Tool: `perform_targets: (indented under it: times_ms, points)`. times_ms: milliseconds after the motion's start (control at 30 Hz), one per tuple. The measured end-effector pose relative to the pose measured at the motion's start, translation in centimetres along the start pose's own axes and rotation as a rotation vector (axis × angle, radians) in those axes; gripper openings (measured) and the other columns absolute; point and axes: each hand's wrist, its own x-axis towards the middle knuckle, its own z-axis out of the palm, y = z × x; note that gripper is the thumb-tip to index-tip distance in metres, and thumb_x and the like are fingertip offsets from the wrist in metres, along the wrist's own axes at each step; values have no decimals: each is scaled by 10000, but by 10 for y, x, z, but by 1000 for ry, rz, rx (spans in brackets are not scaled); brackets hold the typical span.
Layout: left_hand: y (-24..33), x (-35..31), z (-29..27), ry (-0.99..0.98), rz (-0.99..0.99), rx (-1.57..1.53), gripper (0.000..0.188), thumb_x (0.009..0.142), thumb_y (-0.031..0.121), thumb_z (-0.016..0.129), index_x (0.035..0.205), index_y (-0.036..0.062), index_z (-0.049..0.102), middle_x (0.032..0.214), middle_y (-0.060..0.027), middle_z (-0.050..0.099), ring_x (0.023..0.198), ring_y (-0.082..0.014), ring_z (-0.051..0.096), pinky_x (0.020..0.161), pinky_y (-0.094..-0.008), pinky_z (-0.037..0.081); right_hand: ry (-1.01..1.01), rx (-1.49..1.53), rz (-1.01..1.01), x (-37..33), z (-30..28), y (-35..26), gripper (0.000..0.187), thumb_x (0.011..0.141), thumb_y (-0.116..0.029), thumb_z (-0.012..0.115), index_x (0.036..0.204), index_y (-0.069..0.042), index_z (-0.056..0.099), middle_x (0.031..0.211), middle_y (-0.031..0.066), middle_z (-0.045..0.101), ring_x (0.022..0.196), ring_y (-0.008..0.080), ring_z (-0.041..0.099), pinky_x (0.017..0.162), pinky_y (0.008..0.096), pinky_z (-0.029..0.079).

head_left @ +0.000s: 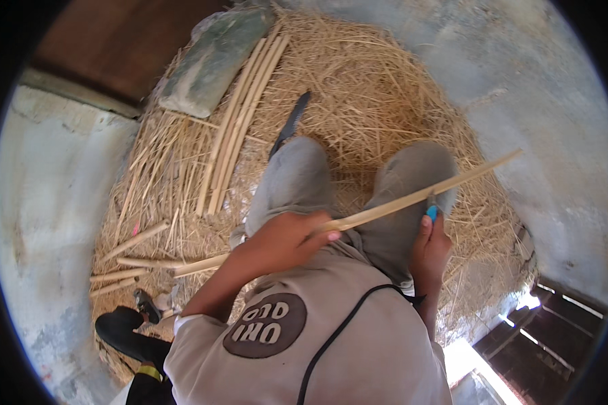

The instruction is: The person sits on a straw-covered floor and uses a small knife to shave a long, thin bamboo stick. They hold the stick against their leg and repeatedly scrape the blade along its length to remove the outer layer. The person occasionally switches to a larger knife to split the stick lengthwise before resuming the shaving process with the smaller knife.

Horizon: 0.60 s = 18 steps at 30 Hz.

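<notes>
A long split bamboo strip (402, 201) lies slantwise across my lap, its far end rising to the right past my right knee. My left hand (292, 237) is closed round its near part. In my closed right hand (431, 251) is a small knife (432, 210) with a bright blue handle. Its blade is up against the underside of the strip near my right knee. The strip's other end continues behind my left forearm to the left, though I cannot tell whether that length (203, 265) is the same piece.
Straw and shavings (365, 74) cover the floor. A dark saw-like blade (292, 123) lies beyond my left knee. Bamboo poles (240, 128) rest beside a grey slab (213, 64); shorter pieces (138, 241) lie at the left. Another person's dark-clad leg (125, 331) is at the lower left. Walls (554, 115) flank me.
</notes>
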Motion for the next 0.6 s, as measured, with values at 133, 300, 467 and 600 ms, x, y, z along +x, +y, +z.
perform_targets:
  times_ms: [133,300,467,600]
  points:
    - [6,-3,-17,-107,-157,-65,282,1079,331,608,1069,53,658,797,-135,651,704,-272,645,676,-390,488,-70,-49,-47,-4,-8,1,417,1111,-396,451,1262,-43,615,705,233,645,665,463,669,576,540,486]
    - [11,16,1,-24,40,-50,306,1062,354,628,1036,50,648,775,-148,640,692,-329,632,677,-423,481,-159,-43,-119,-6,-12,-1,439,1113,-396,449,1292,-23,597,698,238,643,677,478,664,599,543,494]
    - [12,8,-7,-52,1,-103,303,1071,353,622,1045,52,651,761,-129,605,668,-263,585,665,-391,468,-137,-71,-94,-1,-8,-2,459,1093,-409,482,1256,0,611,660,217,641,612,451,665,572,550,501]
    - [13,-12,-24,-81,-87,-115,279,1072,329,635,1060,52,661,736,-87,577,637,-162,537,628,-344,447,-41,201,116,6,-9,-3,463,1108,-401,448,1262,-2,624,686,238,647,654,468,670,593,547,492]
